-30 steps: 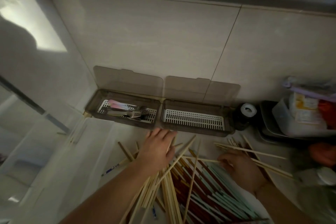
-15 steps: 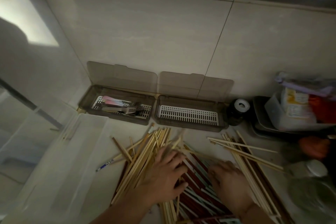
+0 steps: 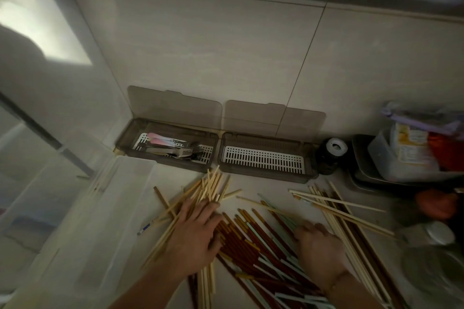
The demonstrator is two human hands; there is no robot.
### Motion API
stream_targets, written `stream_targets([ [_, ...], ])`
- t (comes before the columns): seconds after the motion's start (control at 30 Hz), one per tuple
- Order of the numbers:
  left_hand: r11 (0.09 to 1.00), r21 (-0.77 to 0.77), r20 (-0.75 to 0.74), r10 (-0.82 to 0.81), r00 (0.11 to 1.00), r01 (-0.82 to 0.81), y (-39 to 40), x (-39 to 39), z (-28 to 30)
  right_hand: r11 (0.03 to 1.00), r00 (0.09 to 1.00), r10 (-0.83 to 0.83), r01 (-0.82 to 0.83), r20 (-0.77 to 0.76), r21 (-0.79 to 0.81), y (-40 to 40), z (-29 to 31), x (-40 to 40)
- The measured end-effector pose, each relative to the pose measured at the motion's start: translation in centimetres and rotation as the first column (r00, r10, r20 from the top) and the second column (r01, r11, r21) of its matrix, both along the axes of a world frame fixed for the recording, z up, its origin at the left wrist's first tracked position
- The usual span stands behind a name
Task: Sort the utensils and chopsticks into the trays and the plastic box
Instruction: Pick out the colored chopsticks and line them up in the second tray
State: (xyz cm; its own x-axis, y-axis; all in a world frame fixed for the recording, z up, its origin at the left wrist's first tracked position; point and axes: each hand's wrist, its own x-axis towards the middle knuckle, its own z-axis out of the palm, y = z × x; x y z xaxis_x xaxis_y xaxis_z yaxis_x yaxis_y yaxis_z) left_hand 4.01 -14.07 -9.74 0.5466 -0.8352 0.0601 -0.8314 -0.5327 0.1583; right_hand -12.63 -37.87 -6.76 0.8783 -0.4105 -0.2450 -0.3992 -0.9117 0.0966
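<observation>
With left hand (image 3: 193, 238) fingers spread flat on the bamboo chopsticks (image 3: 211, 187) and right hand (image 3: 317, 246) finger state indeterminate, sweeping risks mixing them with the red chopsticks (image 3: 241, 231).

Mixed chopsticks (image 3: 253, 238) sprawl before two open trays (image 3: 263, 158).

No legible text, brand, number or sign is found in the view; printing is seen on the yellow and white packet (image 3: 409, 144) held in the clear plastic tub (image 3: 381, 158) at the right, but it is too blurred to be read; small dark markings are noted on the blue-tipped stick (image 3: 145, 228) lying beside the pale chopsticks, and these cannot be deciphered either.
</observation>
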Motion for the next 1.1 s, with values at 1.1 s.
stream_targets([
  [1.1,0.939,0.010,-0.148,0.340,0.929,-0.343,-0.7,1.0,-1.0,0.695,0.774,-0.349,-0.164,0.528,0.700,-1.7,4.1,4.8],
])
